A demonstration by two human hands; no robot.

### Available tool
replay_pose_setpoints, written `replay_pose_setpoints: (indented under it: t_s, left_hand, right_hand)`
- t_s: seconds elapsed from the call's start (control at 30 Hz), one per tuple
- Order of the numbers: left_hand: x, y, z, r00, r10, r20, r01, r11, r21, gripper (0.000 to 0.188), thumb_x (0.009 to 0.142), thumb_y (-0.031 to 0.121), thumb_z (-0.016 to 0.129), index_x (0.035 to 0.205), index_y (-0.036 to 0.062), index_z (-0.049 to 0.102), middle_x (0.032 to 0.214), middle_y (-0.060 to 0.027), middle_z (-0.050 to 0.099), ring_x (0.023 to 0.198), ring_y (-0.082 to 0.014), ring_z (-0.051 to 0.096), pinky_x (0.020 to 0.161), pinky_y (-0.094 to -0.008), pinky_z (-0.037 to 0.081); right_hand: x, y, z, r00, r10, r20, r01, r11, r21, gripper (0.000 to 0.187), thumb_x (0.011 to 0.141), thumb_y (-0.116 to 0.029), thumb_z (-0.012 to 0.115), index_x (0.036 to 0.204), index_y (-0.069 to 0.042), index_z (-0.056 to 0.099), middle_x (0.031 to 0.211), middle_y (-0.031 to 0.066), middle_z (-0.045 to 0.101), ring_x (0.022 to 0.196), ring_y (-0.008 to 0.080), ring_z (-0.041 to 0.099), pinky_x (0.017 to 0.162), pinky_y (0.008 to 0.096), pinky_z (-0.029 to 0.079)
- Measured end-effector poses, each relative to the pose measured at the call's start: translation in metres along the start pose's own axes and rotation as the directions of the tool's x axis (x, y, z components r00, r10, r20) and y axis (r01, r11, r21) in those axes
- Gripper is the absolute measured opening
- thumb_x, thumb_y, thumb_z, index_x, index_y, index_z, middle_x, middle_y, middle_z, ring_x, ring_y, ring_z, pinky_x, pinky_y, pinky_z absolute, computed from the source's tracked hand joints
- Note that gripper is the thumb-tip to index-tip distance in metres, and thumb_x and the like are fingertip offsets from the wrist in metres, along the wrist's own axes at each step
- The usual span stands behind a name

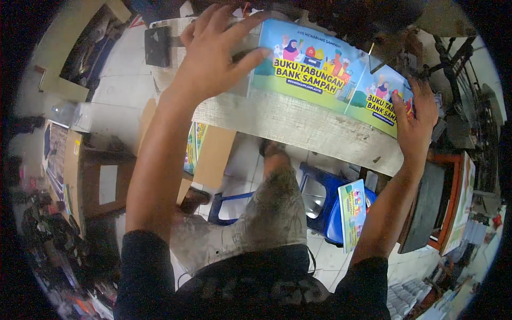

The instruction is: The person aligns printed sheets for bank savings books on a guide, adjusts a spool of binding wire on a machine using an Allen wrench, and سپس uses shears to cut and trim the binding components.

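Note:
A wide, glossy printed cover sheet [306, 66] in blue, green and yellow lies on the pale worktop [298, 128]. Cartoon people and bold lettering appear on it twice, in two panels parted by an upright line. At its left edge is my left hand [221, 50], fingers spread, the thumb and a fingertip touching the sheet. My right hand [418, 114] lies over the right end, with thumb and forefinger apart on the print; its other fingers are partly hidden. A thin metal piece [370, 49] stands at the far edge of the sheet, above a dark notch.
Below the worktop, a similar printed booklet [352, 213] rests on a blue plastic stool [325, 213]. An open cardboard box [216, 154] at left holds more prints. A dark block [157, 47] sits at the worktop's left end. An orange-framed cabinet [445, 202] stands at right.

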State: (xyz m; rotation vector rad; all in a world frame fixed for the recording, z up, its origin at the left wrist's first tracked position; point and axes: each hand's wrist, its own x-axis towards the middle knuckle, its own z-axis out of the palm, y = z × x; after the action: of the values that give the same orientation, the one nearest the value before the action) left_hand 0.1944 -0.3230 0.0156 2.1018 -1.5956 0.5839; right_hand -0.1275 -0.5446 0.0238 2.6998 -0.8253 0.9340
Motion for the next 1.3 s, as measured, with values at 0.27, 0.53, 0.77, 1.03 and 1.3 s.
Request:
replay_pose_setpoints:
  t_s: [0.27, 0.53, 0.77, 1.03, 1.3]
  left_hand:
    - [0.011, 0.011, -0.016, 0.955, -0.117, 0.271, 0.135, 0.989, -0.051, 0.075, 0.081, 0.058, 0.066, 0.144, 0.0228, 0.043, 0.153, -0.0222, 0.024, 0.143, -0.0443, 0.012, 0.111, -0.0608, 0.012]
    - [0.000, 0.000, 0.003, 0.999, -0.022, 0.028, 0.021, 1.000, 0.020, 0.060, 0.084, 0.050, 0.064, 0.139, 0.0295, 0.050, 0.144, -0.0232, 0.038, 0.137, -0.0426, 0.027, 0.111, -0.0550, 0.019]
    - [-0.009, 0.010, 0.007, 0.996, -0.033, -0.087, 0.029, 0.998, -0.049, 0.063, 0.083, 0.044, 0.068, 0.139, 0.0228, 0.050, 0.146, -0.0240, 0.036, 0.140, -0.0410, 0.023, 0.112, -0.0531, 0.016]
    - [-0.014, -0.010, 0.001, 0.963, -0.124, -0.240, 0.085, 0.982, -0.170, 0.062, 0.078, 0.040, 0.074, 0.133, 0.0193, 0.057, 0.141, -0.0237, 0.043, 0.139, -0.0432, 0.025, 0.111, -0.0547, 0.021]
    - [-0.032, -0.048, -0.014, 0.970, -0.161, -0.184, 0.157, 0.987, -0.037, 0.058, 0.080, 0.033, 0.074, 0.134, 0.0197, 0.056, 0.144, -0.0217, 0.040, 0.136, -0.0437, 0.028, 0.111, -0.0538, 0.025]
  right_hand:
    - [-0.002, -0.006, -0.001, 1.000, 0.026, 0.008, -0.025, 0.998, -0.052, 0.051, 0.087, -0.043, 0.064, 0.128, -0.014, 0.058, 0.128, 0.0170, 0.054, 0.123, 0.0341, 0.047, 0.107, 0.0511, 0.022]
    - [-0.002, -0.005, -0.002, 1.000, 0.012, 0.000, -0.012, 0.999, -0.049, 0.050, 0.087, -0.045, 0.064, 0.127, -0.015, 0.060, 0.126, 0.0165, 0.054, 0.120, 0.0333, 0.048, 0.107, 0.0505, 0.022]
    - [-0.017, 0.000, 0.000, 0.973, 0.206, -0.107, -0.208, 0.978, -0.014, 0.066, 0.085, -0.048, 0.065, 0.139, -0.014, 0.047, 0.139, 0.0174, 0.048, 0.135, 0.0322, 0.037, 0.112, 0.0547, 0.014]
    - [-0.017, -0.011, 0.007, 0.977, 0.188, -0.101, -0.198, 0.975, -0.099, 0.070, 0.081, -0.053, 0.068, 0.137, -0.016, 0.050, 0.150, 0.0076, 0.038, 0.140, 0.0325, 0.029, 0.108, 0.0662, 0.008]
    - [0.003, -0.050, 0.010, 0.989, 0.148, -0.006, -0.148, 0.986, -0.080, 0.070, 0.078, -0.056, 0.067, 0.136, -0.018, 0.053, 0.148, 0.0124, 0.039, 0.140, 0.0338, 0.028, 0.108, 0.0652, 0.009]
